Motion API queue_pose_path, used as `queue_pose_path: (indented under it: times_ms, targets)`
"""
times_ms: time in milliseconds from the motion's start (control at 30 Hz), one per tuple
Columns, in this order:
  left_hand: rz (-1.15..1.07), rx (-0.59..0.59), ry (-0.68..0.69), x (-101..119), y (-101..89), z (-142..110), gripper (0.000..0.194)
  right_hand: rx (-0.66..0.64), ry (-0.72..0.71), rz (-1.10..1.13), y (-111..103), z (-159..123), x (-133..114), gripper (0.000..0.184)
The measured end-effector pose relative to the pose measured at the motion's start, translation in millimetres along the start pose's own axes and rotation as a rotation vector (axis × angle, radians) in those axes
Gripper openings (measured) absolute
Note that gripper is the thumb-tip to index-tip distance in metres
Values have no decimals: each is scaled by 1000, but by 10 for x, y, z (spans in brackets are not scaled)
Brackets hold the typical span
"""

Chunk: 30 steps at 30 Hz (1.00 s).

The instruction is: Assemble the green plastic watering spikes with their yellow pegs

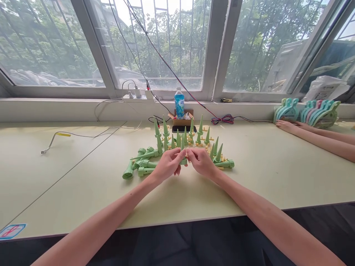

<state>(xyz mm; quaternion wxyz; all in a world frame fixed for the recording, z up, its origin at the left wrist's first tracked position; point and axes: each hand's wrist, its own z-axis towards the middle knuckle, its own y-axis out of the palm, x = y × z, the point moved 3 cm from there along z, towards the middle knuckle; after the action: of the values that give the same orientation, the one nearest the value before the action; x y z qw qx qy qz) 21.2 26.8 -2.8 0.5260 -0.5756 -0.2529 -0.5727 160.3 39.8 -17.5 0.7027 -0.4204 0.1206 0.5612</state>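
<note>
In front of me my left hand (168,163) is closed around a green plastic watering spike (182,143), held upright with its tip up. My right hand (204,161) is closed in a pinch against the side of that spike; whatever its fingertips grip is too small and covered to make out. Beyond both hands several more green spikes (199,133) stand upright with small yellow valves (208,139) scattered among them. Other spikes lie on their sides left of my left hand, one hollow cap end (128,174) facing me. Another lying spike (227,163) is beside my right hand.
Behind the spikes are a dark phone (177,129), a small cardboard box (181,121) and a blue bottle (179,104). Cables (223,119) run along the windowsill and the pale table (249,184). At right, another person's hands (288,125) touch pastel plastic pieces (318,112).
</note>
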Motion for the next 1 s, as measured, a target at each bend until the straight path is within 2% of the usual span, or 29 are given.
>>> queue_pose_path:
  times_ms: [233, 500, 600, 733, 1000]
  targets:
    - [103, -8, 51, 22, 8, -29, 37, -101, -7, 17, -55, 10, -32, 39]
    - [385, -47, 83, 33, 19, -70, 41, -249, -6, -31, -83, 4, -7, 33]
    - [407, -42, 104, 37, 9, -74, 40, -233, 3, -10, -93, 8, -4, 33]
    - [421, 2, 212, 44, 6, -60, 36, -186, 9, 31, -88, 19, 10, 34]
    - [640, 66, 374, 12, -17, -47, 32, -158, 71, -3, -61, 37, 8, 31]
